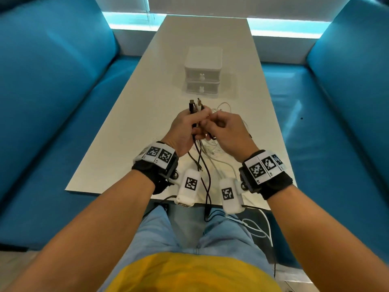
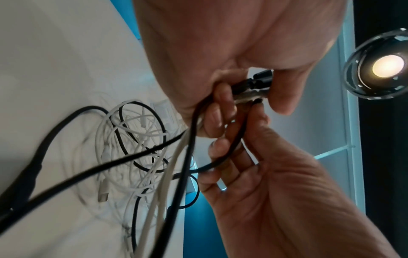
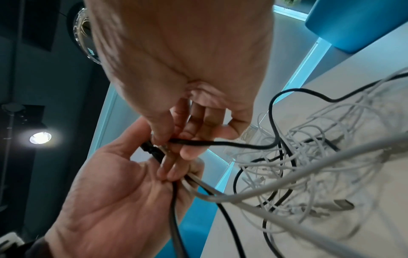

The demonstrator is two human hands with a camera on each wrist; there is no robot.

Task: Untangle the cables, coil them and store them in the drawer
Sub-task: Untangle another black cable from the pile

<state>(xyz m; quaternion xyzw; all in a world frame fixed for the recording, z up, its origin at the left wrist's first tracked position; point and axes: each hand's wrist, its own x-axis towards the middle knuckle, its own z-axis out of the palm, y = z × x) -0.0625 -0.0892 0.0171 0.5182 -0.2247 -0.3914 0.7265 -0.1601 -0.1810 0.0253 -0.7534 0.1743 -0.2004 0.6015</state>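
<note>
Both hands' curled fingers (image 1: 202, 123) round black and white cables (image 1: 197, 157), connector ends upward.

A long pale counter (image 1: 134, 114) runs away from the viewer between two blue sofas; one blue sofa (image 1: 52, 98) lies to the left, the other blue sofa (image 1: 341, 114) to the right; a glowing cyan strip (image 1: 134, 23) lines the far wall; a round ceiling lamp (image 2: 387, 66) shines overhead.
</note>
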